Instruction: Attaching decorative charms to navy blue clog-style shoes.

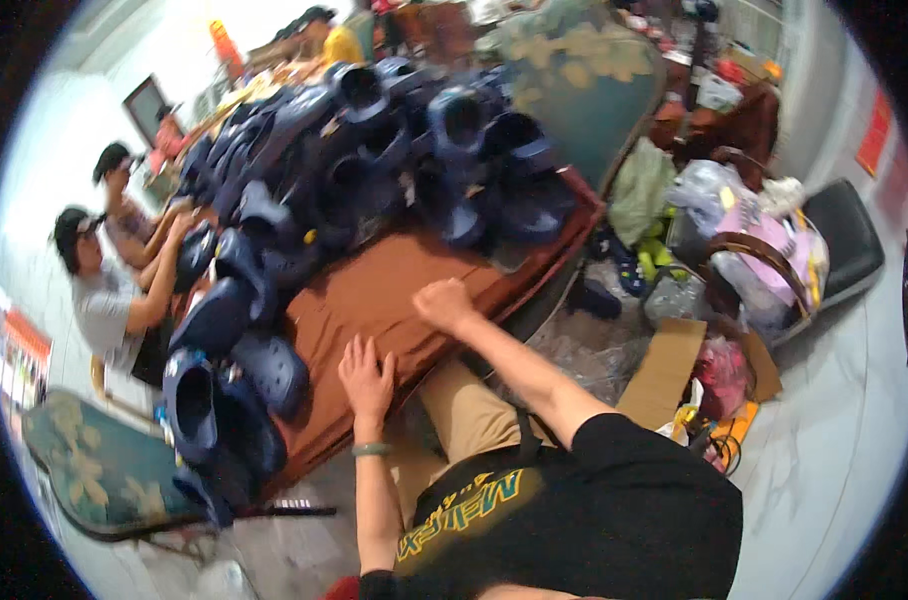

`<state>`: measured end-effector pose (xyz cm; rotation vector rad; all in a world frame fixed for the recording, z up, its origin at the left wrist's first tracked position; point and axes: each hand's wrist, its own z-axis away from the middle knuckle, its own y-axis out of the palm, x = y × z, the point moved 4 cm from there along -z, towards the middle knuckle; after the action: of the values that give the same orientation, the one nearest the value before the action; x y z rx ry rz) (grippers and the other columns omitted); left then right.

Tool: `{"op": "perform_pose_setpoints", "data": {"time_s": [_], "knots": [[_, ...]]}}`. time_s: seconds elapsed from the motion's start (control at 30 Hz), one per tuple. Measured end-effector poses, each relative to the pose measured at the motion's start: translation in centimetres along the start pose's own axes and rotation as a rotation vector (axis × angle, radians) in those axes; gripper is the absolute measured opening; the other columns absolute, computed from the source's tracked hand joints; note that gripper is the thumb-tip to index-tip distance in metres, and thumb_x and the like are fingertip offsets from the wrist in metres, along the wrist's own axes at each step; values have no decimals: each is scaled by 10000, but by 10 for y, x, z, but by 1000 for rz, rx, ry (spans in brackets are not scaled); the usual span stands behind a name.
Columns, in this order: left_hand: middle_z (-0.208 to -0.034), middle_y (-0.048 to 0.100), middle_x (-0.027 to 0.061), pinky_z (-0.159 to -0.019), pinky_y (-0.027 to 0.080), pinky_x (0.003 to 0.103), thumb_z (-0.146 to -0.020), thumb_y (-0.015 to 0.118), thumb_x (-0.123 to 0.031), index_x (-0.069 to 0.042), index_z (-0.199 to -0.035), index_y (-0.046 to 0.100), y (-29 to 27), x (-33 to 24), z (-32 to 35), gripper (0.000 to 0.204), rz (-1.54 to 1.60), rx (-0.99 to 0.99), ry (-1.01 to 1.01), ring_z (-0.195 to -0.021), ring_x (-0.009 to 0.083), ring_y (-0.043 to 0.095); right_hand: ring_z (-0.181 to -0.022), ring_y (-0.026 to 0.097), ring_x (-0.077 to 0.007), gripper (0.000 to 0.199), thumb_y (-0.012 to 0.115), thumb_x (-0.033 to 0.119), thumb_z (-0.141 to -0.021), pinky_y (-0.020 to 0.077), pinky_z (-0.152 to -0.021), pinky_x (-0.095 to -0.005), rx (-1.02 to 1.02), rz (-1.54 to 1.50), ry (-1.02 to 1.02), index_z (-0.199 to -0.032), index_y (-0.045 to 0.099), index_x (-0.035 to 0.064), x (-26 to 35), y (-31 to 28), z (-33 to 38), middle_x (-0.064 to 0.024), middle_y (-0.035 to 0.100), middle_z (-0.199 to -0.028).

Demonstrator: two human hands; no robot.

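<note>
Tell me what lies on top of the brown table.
On the brown table lie heaps of dark blue clogs, along its far end and left side. The left hand lies flat and the right hand rests on the bare middle. Whatever is beneath the heaps is hidden.

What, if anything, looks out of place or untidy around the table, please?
The dark blue clogs are heaped loosely, unpaired, across the brown table. Both hands, left hand and right hand, rest empty on it. Bags and an open cardboard box clutter the floor.
</note>
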<state>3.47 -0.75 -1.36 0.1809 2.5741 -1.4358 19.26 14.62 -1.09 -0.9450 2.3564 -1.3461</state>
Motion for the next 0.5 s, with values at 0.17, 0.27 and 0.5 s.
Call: {"op": "perform_pose_setpoints", "data": {"time_s": [0.17, 0.27, 0.5], "knots": [[-1372, 494, 181, -1064, 301, 464, -894, 591, -387, -34, -1242, 576, 3, -4, -11, 495, 53, -52, 14, -1293, 343, 414, -583, 636, -268, 325, 495, 259, -846, 474, -535, -433, -100, 49, -37, -586, 637, 125, -14, 2, -3, -86, 653, -634], [-1378, 491, 167, -1069, 300, 455, -891, 595, -374, -26, -1241, 575, 0, -3, -13, 494, 49, -60, -8, -1307, 334, 404, -639, 638, -283, 340, 548, 301, -879, 478, -583, -430, -188, -66, 0, -617, 626, 98, -9, -5, -4, -91, 645, -653], [-1325, 537, 157, -1037, 344, 448, -861, 653, -294, 0, -1178, 604, -6, -1, -10, 435, 130, -102, -25, -1258, 328, 456, -733, 601, -277, 256, 616, 260, -876, 430, -658, -414, -114, -98, -25, -692, 603, 83, -4, -4, -4, -81, 611, -722]]}}
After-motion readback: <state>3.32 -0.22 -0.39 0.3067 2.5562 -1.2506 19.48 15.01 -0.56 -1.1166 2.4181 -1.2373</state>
